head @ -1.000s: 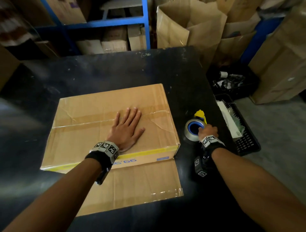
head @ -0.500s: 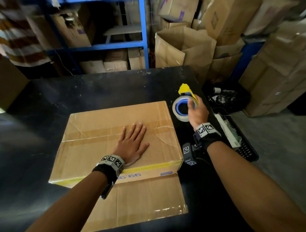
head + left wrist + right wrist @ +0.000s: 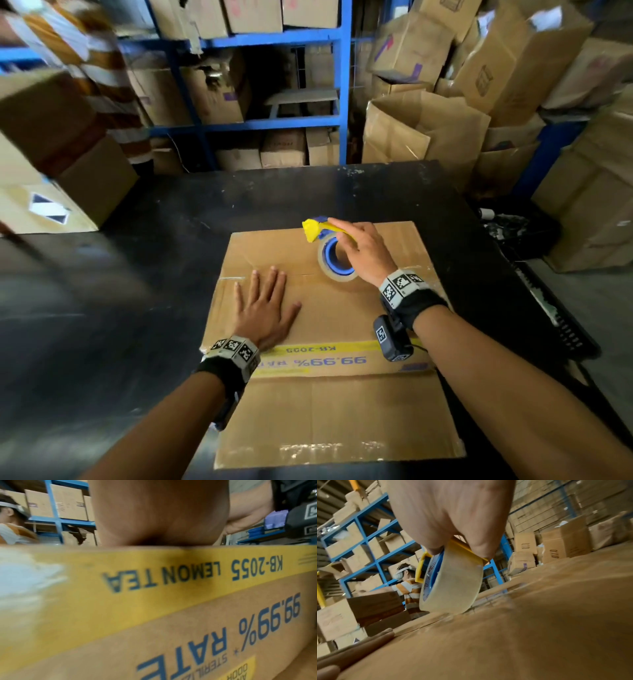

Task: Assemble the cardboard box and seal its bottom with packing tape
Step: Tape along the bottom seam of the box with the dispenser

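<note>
A brown cardboard box [image 3: 329,308] lies on a black, scratched table [image 3: 137,274], in the middle of it and near the person. Its upper face is made of two flat flaps that meet in a thin straight seam [image 3: 301,274] running left to right. The cardboard is matte and a little wrinkled, with some shiny strips of old clear tape. Along the near edge of the box there is a yellow printed band [image 3: 154,574] with dark blue letters, upside down to the person. One loose flap [image 3: 335,418] lies flat on the table on the near side.

The left hand [image 3: 265,311] rests flat on the top of the box, on the left part, palm down. Its fingers are straight and slightly spread, and the fingertips reach about to the seam.

The right hand [image 3: 368,253] grips a tape dispenser [image 3: 322,231] of yellow plastic that carries a round roll of packing tape [image 3: 452,584]. The roll is pale, glossy and half transparent, with a blue core. The thumb and the fingers are curled around the yellow frame from above. The roll stands on its edge, and its bottom touches the box at the seam or just beside it, on the right part of the top face.

Behind the table stand blue metal shelves [image 3: 342,78] filled with many cardboard boxes [image 3: 424,133]. At the far left another person in a striped shirt [image 3: 410,591] is seen.
</note>
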